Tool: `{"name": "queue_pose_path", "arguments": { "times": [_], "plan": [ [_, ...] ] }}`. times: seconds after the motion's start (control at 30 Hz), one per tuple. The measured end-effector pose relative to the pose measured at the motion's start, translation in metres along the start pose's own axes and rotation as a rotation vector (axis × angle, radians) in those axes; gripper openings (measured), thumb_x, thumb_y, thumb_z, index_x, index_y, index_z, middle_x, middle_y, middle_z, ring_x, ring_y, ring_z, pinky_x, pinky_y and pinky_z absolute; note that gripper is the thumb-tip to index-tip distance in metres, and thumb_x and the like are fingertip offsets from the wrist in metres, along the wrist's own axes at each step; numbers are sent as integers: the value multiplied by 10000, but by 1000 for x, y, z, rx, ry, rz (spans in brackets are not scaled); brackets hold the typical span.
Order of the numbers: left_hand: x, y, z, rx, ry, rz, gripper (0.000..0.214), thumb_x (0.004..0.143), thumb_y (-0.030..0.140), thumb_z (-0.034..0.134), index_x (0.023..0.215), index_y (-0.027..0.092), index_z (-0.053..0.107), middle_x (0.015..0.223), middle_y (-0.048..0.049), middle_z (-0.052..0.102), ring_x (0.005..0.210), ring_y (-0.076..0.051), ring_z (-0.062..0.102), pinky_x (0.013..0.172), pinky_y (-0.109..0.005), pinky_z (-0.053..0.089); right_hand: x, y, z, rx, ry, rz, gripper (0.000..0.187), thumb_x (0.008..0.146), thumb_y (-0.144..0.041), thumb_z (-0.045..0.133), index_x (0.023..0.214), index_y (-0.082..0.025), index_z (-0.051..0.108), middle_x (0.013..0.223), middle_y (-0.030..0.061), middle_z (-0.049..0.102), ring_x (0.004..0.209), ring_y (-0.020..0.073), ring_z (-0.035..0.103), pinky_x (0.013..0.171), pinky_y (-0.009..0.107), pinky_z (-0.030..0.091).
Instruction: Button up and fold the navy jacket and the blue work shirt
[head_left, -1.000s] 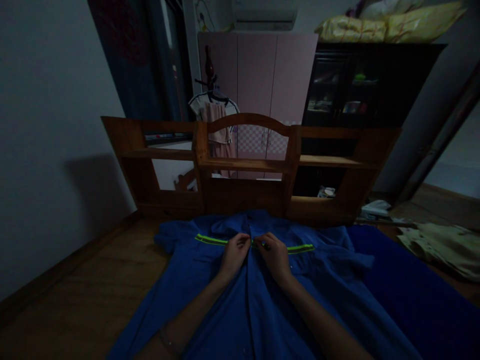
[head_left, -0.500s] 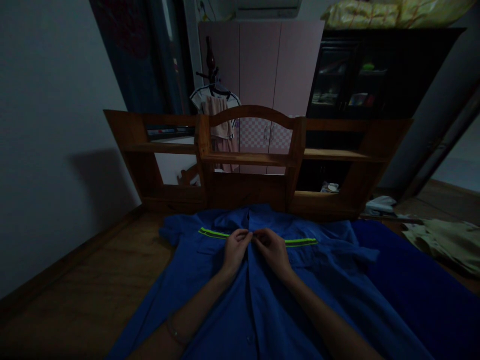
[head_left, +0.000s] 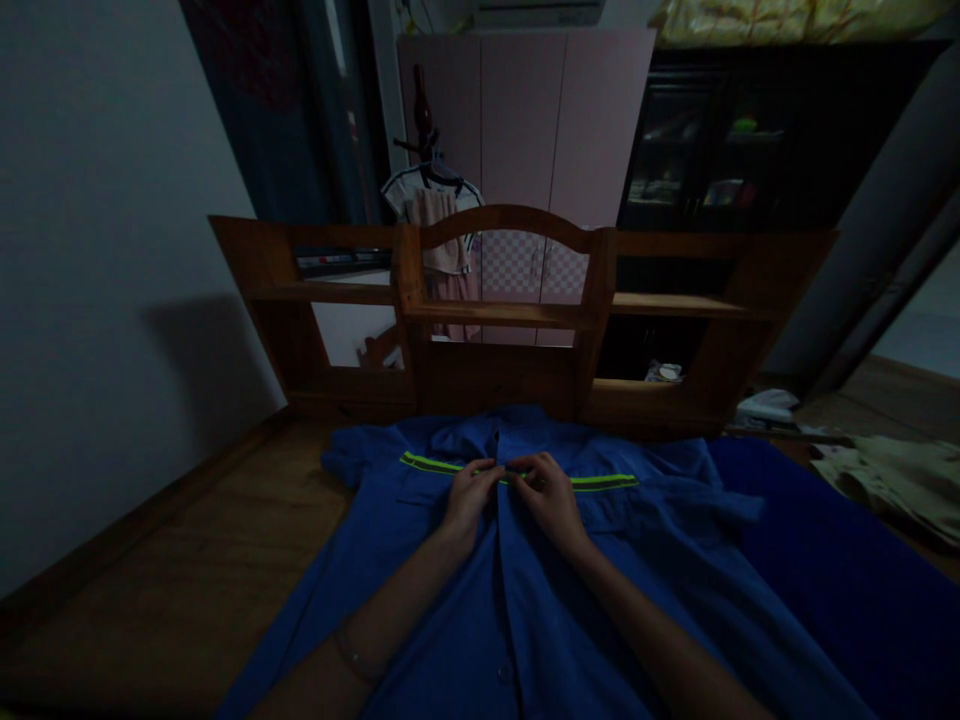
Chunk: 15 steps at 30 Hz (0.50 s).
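A blue work shirt with a yellow-green reflective stripe across the chest lies spread flat on a wooden surface. My left hand pinches the left edge of the shirt's front opening at stripe height. My right hand pinches the right edge just beside it. The fingertips of both hands meet at the placket, closed on the cloth. A button shows lower down the front, near my forearms.
A wooden headboard-like shelf unit stands just beyond the shirt's collar. More dark blue cloth lies to the right, and a pale garment farther right. A grey wall is on the left; a pink wardrobe and a dark cabinet are behind.
The view has tipped down slightly and the hands have shifted a little toward the collar. Both hands stay pinched together at the placket on the reflective stripe.
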<state>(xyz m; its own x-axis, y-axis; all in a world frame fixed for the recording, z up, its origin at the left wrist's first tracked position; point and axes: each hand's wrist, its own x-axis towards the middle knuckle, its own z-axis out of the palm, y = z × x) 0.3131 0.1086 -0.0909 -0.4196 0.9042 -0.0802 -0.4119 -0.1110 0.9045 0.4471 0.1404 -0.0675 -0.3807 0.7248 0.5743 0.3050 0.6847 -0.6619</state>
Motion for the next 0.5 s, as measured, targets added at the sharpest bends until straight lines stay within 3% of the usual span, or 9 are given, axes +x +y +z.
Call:
{"name": "queue_pose_path", "arguments": {
  "times": [0.23,0.5],
  "plan": [
    [-5,7,-1,-57,-5,-41,340,621,111,687,953,138,620,771,-49,679,696,-123,630,659,-212,471,-1,-6,-2,14,-19,-29,204,808,-156,536,971,-204,650,926,32,562,658,122,543,626,254,441],
    [-1,3,-1,26,-73,78,395,636,287,754,975,140,615,768,-43,679,667,-134,628,608,-216,461,1,-3,-4,-24,29,-10,143,841,-241,536,937,-200,633,872,33,610,725,157,567,667,265,438]
  ]
}}
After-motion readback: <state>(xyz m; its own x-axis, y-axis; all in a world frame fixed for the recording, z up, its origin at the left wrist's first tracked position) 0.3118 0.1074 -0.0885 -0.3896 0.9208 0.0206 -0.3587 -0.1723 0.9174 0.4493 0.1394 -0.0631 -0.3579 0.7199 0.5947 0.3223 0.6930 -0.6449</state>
